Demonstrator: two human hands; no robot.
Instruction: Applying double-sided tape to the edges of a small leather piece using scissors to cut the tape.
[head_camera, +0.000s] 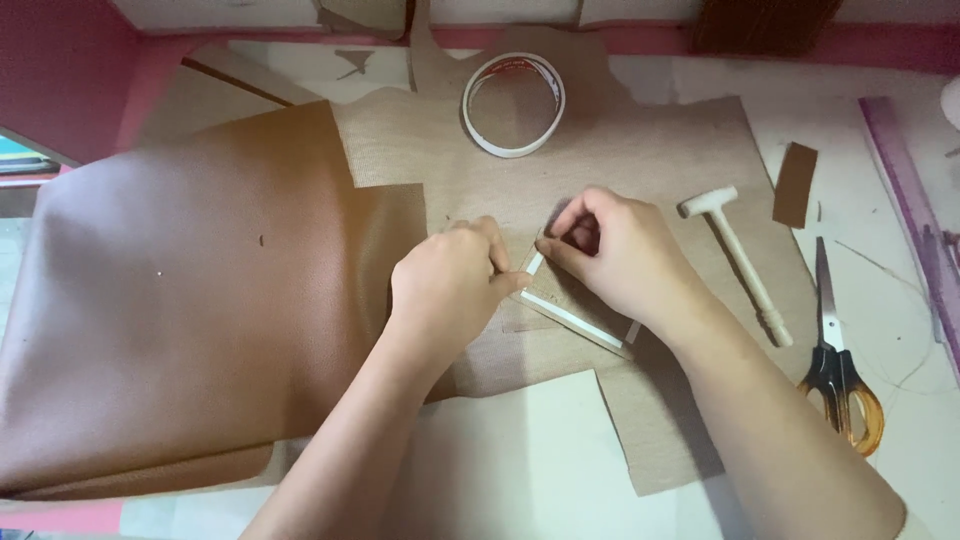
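Both hands work at centre of the worktop (520, 470), on a small brown leather-like piece (560, 300) edged with white tape strips (570, 318).

Left hand (445, 285): fingers curled, fingertips pinching down at the strip's upper end, pinning the piece flat.

Right hand (610, 255): thumb and forefinger pinched at the same corner; I cannot tell whether they grasp the tape backing or only press it.

The piece lies on a larger tan sheet (640, 150), just beside a folded brown sheet (190, 300).

Nearby: 1 tape roll (513, 104) above, 1 small wooden mallet (735, 262) to the right, scissors (835, 360) beyond it.

Handling, my judgement: the piece is light, thin, floppy; the tape is sticky and fiddly. Best taken at a corner, with the other hand holding it flat.
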